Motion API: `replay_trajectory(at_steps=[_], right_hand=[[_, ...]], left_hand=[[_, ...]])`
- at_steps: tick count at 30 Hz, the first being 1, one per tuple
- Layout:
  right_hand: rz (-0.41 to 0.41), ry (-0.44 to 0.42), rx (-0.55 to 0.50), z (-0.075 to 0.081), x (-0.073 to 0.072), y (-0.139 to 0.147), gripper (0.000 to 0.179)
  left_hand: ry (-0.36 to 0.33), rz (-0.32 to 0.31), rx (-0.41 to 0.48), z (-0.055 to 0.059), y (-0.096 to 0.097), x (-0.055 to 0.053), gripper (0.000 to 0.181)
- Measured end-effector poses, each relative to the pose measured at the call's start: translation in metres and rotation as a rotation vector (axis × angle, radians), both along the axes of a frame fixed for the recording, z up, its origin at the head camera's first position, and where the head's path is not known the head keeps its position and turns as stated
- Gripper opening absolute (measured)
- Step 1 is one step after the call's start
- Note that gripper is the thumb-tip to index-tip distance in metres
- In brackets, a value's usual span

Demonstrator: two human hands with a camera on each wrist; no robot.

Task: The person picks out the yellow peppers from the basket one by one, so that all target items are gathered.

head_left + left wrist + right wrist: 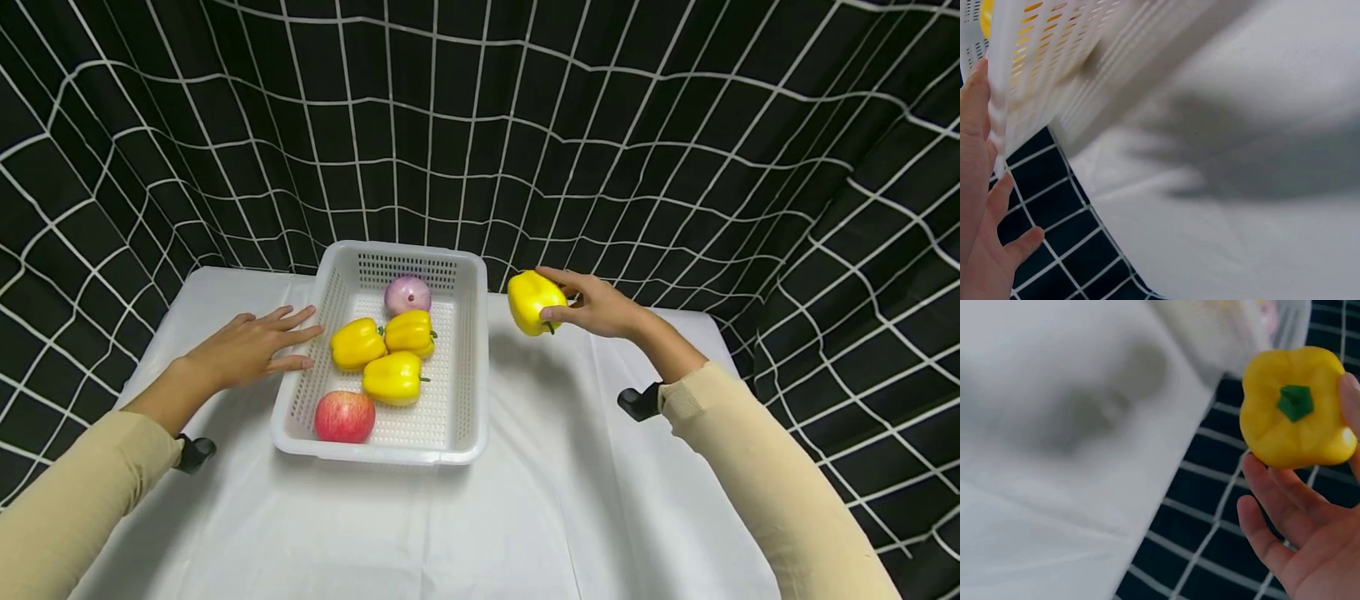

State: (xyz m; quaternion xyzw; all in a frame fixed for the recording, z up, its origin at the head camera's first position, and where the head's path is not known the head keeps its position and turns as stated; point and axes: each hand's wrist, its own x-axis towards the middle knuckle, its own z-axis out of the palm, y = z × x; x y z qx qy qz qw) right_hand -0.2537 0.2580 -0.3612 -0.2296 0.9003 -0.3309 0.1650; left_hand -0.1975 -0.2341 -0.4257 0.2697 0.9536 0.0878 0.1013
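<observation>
Yellow pepper, raised over the white cloth, pinched between thumb and fingertips of the right hand; the little finger stands apart. The stem points back toward the wrist beside the thumb tip; the long axis runs from there to the blunt end beyond the fingertips. The right wrist view shows the stem end face-on. Only the head view clearly shows the apple, purple onion and three other peppers inside the basket, at whose rim the left hand spreads its fingers.
</observation>
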Motion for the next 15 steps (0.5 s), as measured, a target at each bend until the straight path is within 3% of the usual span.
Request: replay_trajectory(at_steps=[8, 15], right_hand=[[-0.234, -0.033, 0.071, -0.017, 0.003, 0.048, 0.077], [-0.322, -0.043, 0.117, -0.045, 0.008, 0.078, 0.078]], left_hand=[[-0.009, 0.006, 0.012, -0.001, 0.001, -0.002, 0.062], [-0.013, 0.017, 0.001, -0.002, 0.000, -0.001, 0.062]])
